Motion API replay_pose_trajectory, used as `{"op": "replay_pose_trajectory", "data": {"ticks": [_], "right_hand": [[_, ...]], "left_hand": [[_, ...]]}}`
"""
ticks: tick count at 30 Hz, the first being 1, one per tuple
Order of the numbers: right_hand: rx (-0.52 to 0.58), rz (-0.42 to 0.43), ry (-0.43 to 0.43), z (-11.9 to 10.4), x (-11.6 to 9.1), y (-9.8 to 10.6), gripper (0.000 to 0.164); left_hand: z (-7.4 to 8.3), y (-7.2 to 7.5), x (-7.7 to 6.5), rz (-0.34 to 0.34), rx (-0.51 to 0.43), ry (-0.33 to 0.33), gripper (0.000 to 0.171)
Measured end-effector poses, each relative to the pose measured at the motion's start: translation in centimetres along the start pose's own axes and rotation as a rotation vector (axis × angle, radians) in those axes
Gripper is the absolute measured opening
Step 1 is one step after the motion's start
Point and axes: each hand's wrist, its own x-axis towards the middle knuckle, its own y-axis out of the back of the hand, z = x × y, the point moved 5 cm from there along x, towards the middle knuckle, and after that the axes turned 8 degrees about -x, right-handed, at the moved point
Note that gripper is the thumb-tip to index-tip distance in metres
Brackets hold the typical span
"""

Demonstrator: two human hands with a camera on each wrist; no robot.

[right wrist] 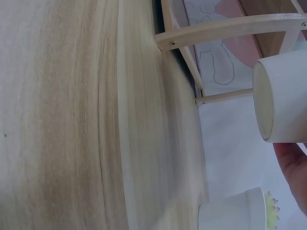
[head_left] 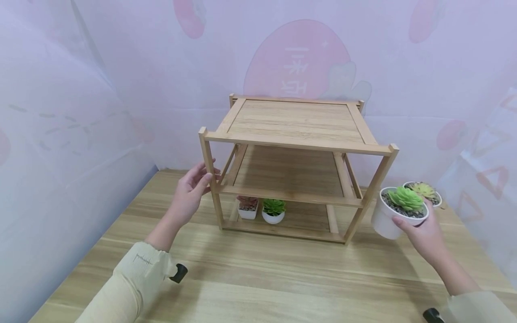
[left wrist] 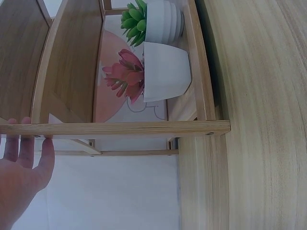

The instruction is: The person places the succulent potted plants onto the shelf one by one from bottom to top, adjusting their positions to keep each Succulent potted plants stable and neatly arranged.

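Observation:
A three-tier wooden shelf rack (head_left: 299, 119) stands on the table. My left hand (head_left: 194, 186) holds its left front post, thumb on the near side and fingers reaching behind; the left wrist view shows the fingertips at that post. My right hand (head_left: 424, 233) grips a white round pot (head_left: 385, 222) with a green succulent (head_left: 405, 198), held up beside the rack's right side. In the right wrist view the pot's underside (right wrist: 263, 100) shows, raised off the table. On the bottom tier are a red succulent (left wrist: 125, 75) in a white square pot (left wrist: 167, 73) and a small green potted succulent (head_left: 273, 208).
Behind the right hand, another white pot (right wrist: 232, 213) with a yellow-green succulent (head_left: 423, 189) stands on the wooden table (head_left: 258, 278). A pale printed cloth (head_left: 161, 58) hangs behind and at both sides. Black straps (head_left: 178, 273) show at the sleeves.

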Motion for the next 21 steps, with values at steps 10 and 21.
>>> {"op": "replay_pose_trajectory", "data": {"ticks": [10,21], "right_hand": [[0.021,0.007,0.049,-0.9,-1.0,0.4,0.076],[0.034,-0.012,0.098,-2.4,-2.2,0.5,0.077]], "left_hand": [[0.0,0.0,0.0,0.000,0.010,0.005,0.046],[0.1,-0.1,0.0,0.006,0.014,0.012,0.045]]}}
